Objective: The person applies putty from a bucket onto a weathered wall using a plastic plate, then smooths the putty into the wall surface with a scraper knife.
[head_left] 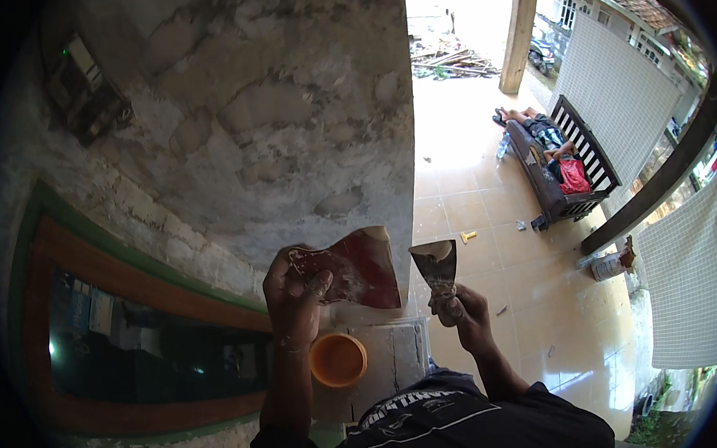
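Note:
My left hand (pixel 291 300) is closed round one end of a dark red, slightly curved sheet (pixel 353 272), its thumb pressed on the face. Pale smears mark the sheet, and a light paste lies along its far right edge. Apart from it, on the right, my right hand (pixel 468 314) grips a putty knife (pixel 438 270) by the handle, blade upward. A pale blob of paste sits on the blade's end. Beyond both hands rises a grey, patchy plastered wall (pixel 285 105). Below my left hand stands an orange bucket (pixel 361 363); its inside is shaded.
The bucket rests on a grey platform (pixel 392 345). A wood-framed window (pixel 123 407) lies at left, below a meter box (pixel 79 77). On the right, a person (pixel 547 133) lies on a dark bench (pixel 549 188). A yellow tool (pixel 469 236) lies on the tiled floor (pixel 519 296), near a wooden post (pixel 519 33).

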Demonstrator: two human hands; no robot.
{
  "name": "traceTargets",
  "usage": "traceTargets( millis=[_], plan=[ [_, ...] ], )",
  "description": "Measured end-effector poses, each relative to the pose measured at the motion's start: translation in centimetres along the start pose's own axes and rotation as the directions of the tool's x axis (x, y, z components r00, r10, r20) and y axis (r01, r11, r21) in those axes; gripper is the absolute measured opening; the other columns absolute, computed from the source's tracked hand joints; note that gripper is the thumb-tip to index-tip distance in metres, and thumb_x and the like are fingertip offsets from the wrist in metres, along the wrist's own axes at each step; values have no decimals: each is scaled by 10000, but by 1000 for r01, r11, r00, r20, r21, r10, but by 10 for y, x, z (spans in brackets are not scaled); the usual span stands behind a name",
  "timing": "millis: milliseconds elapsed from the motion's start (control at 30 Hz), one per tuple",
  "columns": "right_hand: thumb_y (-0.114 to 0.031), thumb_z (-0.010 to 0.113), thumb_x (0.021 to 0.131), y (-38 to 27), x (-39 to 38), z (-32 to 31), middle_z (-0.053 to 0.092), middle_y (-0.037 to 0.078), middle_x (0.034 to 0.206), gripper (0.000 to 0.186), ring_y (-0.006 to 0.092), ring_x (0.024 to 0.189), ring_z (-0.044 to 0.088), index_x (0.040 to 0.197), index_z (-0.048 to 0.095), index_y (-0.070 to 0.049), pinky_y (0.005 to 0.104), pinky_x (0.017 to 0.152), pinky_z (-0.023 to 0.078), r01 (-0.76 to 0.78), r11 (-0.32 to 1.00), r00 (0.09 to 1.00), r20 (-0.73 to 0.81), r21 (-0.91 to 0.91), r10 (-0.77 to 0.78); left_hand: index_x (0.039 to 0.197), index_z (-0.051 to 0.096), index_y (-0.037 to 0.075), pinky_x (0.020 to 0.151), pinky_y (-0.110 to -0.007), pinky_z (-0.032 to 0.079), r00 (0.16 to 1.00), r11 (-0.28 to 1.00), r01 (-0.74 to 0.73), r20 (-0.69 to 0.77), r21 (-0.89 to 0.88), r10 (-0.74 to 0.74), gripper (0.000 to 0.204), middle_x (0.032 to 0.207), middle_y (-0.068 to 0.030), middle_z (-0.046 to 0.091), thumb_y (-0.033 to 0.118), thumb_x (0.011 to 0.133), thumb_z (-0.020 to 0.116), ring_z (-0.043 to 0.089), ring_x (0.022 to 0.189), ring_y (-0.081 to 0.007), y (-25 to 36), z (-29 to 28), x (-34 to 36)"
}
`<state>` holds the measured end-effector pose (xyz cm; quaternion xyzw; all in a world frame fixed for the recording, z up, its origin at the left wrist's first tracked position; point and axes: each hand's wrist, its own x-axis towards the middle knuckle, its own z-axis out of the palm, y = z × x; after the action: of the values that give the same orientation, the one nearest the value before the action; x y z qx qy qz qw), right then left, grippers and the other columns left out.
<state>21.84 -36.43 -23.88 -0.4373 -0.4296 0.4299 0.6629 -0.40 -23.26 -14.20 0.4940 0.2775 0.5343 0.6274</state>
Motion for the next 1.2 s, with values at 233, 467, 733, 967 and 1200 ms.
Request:
traceTargets(
  millis=[233, 467, 733, 967, 1200],
  plan=[
    [-365, 540, 921, 4, -5, -14, 633, 57, 825, 388, 99, 708, 562, 969, 605, 14, 234, 636, 442, -104, 994, 987, -123, 14, 105, 1001, 532, -16, 726, -205, 450, 945, 934, -294, -84, 205, 316, 241, 993, -55, 581, -68, 790, 635, 554, 848, -89, 35, 37, 48],
    [-285, 532, 940, 12, -5, -16, 585, -7, 751, 342, 0, 564, 426, 1048, 593, 34, 153, 490, 317, 0, 1000, 991, -134, -14, -2, 944, 635, -37, 771, -210, 425, 935, 876, -333, 0, 348, 355, 139, 981, -69, 609, -34, 851, 531, 533, 892, -89, 28, 34, 73],
    [-316, 536, 937, 9, -2, -19, 519, -30, 688, 369, 2, 530, 397, 1012, 596, 40, 165, 469, 295, -91, 990, 989, -106, 107, 102, 1344, 339, -96, 988, -369, 440, 871, 978, -205, 451, -32, 197, 563, 1314, -183, 457, 11, 812, 488, 499, 1191, -235, 50, 45, 112],
    [-336, 535, 936, 13, 0, -21, 517, -31, 687, 384, 4, 524, 392, 1005, 589, 38, 163, 467, 287, -95, 990, 987, -121, 105, 107, 1240, 498, -55, 868, -283, 488, 898, 891, -383, 324, 246, 297, 392, 1146, -143, 568, 83, 880, 569, 574, 1032, -170, 61, 52, 141],
    [-350, 536, 934, 13, 2, -21, 509, -35, 682, 396, 4, 523, 389, 1001, 588, 37, 165, 465, 281, -99, 990, 984, -139, 102, 113, 866, 544, 1, 428, -280, 386, 952, 967, -237, 222, 92, 212, 260, 606, -59, 523, 252, 932, 527, 465, 487, -115, 38, 63, 174]
  ],
)
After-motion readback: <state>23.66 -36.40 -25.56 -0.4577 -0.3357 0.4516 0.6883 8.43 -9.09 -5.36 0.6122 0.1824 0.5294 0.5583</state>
